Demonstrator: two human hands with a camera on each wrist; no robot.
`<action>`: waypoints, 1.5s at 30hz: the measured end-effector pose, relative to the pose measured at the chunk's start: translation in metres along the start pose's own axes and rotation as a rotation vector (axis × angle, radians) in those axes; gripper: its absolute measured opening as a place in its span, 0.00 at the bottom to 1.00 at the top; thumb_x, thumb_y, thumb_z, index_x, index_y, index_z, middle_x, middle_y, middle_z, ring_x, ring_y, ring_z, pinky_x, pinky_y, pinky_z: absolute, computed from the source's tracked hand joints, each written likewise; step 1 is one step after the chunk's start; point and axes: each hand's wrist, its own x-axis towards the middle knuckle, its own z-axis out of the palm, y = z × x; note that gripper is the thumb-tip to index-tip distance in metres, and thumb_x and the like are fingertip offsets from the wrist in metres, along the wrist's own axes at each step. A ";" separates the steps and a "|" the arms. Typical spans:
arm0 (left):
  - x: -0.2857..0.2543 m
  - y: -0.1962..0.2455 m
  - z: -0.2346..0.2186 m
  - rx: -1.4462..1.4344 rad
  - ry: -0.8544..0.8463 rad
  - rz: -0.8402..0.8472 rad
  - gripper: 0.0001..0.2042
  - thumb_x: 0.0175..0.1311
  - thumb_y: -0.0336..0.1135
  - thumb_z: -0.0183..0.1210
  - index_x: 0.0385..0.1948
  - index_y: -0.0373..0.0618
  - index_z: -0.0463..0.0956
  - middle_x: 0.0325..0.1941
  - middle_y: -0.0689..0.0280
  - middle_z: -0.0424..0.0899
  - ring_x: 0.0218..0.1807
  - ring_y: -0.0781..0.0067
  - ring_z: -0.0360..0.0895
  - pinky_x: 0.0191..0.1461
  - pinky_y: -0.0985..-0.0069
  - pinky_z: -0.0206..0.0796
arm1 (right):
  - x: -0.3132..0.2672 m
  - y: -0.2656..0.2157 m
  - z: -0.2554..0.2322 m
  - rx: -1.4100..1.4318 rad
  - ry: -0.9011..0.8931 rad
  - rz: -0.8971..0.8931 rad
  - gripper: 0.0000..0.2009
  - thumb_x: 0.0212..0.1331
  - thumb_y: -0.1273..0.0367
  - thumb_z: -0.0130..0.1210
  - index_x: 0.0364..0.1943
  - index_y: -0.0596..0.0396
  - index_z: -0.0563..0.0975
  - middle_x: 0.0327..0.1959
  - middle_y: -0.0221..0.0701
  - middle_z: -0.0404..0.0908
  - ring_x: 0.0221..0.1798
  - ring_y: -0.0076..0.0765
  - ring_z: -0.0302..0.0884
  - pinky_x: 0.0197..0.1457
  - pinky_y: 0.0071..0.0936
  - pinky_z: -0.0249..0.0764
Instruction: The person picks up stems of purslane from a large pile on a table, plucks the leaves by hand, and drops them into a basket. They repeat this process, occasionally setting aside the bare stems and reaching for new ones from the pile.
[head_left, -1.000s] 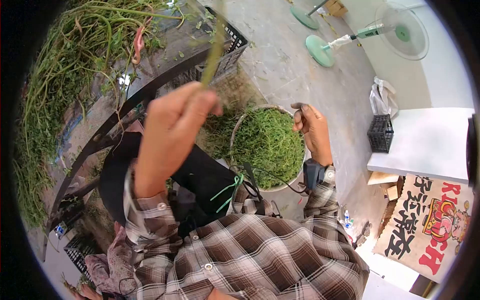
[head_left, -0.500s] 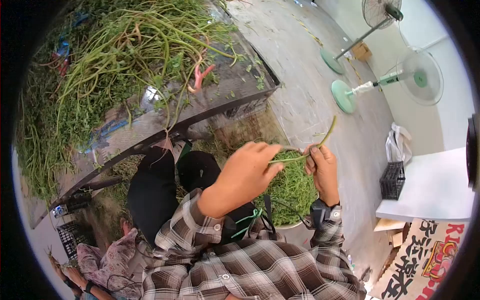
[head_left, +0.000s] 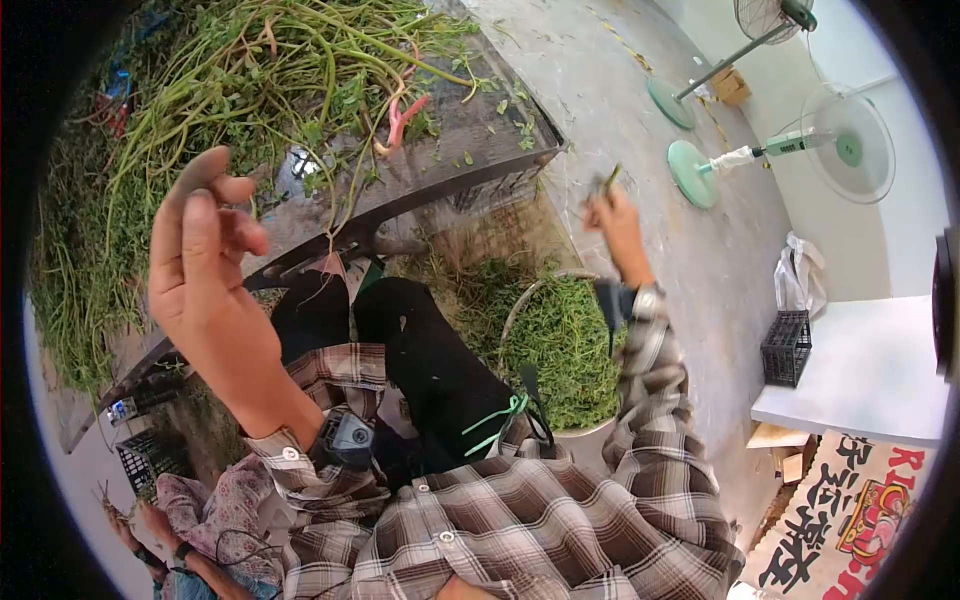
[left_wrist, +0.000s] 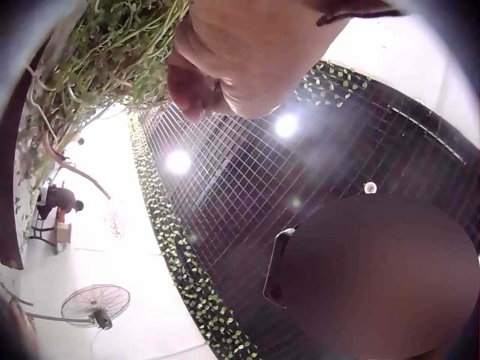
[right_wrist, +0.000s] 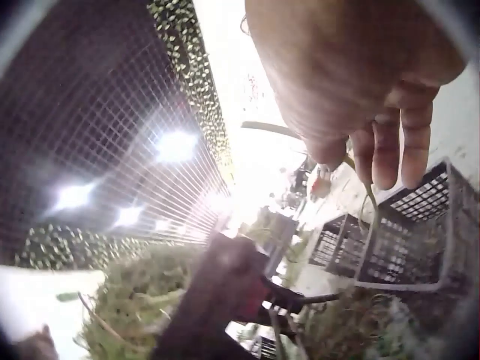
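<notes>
At the left of the head view my left hand (head_left: 215, 290) is raised over the table's near edge, fingers loosely bent, with nothing visible in them. The left wrist view shows the same hand (left_wrist: 247, 60) beside leafy stems. My right hand (head_left: 618, 235), blurred, is up beyond the tub and pinches a short green stem (head_left: 612, 178). In the right wrist view a thin stem (right_wrist: 373, 210) hangs by the fingers of that hand (right_wrist: 360, 90). Below it in the head view, a round tub (head_left: 512, 315) holds cut greens (head_left: 570, 355).
Long leafy stems (head_left: 200, 110) with a pink-red piece (head_left: 402, 122) cover much of the dark table (head_left: 480, 130). Green-based fans (head_left: 692, 172) stand on the floor. A black crate (head_left: 787, 347) and a white table (head_left: 850, 375) are at the right. Another person's arms (head_left: 190, 555) show at lower left.
My hands have parted from the stem they both touched half a second ago. The left has swung left and up; the right has moved up with a short stem.
</notes>
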 end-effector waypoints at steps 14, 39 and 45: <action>0.008 0.002 -0.014 -0.099 0.093 0.005 0.13 0.64 0.31 0.49 0.45 0.34 0.74 0.35 0.64 0.80 0.26 0.86 0.67 0.28 0.88 0.61 | -0.053 0.000 0.046 0.170 -0.324 0.328 0.13 0.60 0.69 0.46 0.46 0.62 0.73 0.29 0.30 0.77 0.25 0.21 0.73 0.27 0.18 0.70; 0.005 0.014 -0.016 -0.179 0.122 -0.142 0.11 0.65 0.33 0.49 0.43 0.38 0.74 0.31 0.68 0.77 0.23 0.86 0.67 0.25 0.87 0.59 | 0.048 -0.233 0.061 0.280 -0.458 -0.158 0.13 0.60 0.70 0.46 0.47 0.62 0.72 0.32 0.32 0.76 0.25 0.22 0.72 0.29 0.19 0.71; 0.006 0.012 -0.016 -0.179 0.121 -0.160 0.10 0.65 0.34 0.49 0.41 0.39 0.75 0.30 0.68 0.77 0.22 0.86 0.67 0.24 0.85 0.60 | 0.095 -0.255 0.100 0.071 -0.661 -0.156 0.27 0.54 0.70 0.51 0.60 0.60 0.62 0.35 0.34 0.76 0.27 0.22 0.73 0.31 0.20 0.74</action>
